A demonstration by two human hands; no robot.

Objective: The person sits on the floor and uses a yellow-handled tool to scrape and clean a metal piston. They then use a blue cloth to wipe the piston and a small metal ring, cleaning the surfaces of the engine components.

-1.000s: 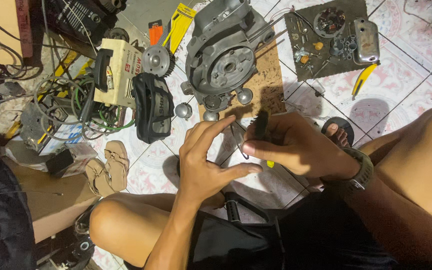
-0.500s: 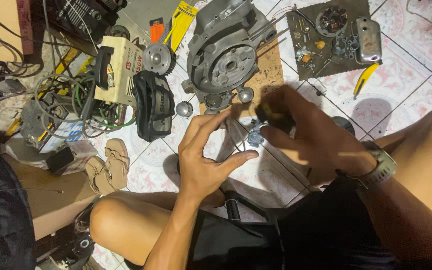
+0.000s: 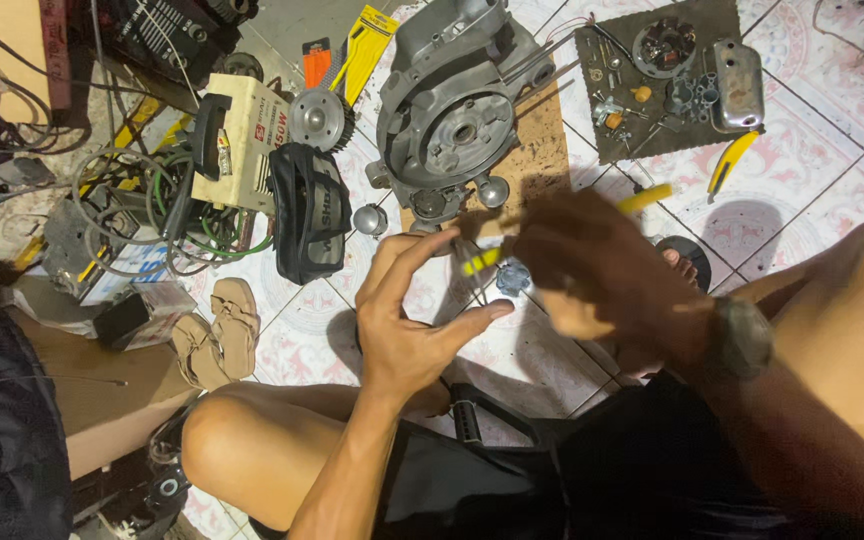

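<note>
While the left hand (image 3: 407, 320) curls half-open, the blurred right hand (image 3: 597, 275) grips a yellow-handled tool (image 3: 642, 199).

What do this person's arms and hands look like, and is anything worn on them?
Both forearms are bare, with no sleeves or gloves showing. The left hand wears nothing, with no ring or band in view. The right hand is motion-blurred; a dark, chunky wristwatch sits on its wrist.
</note>
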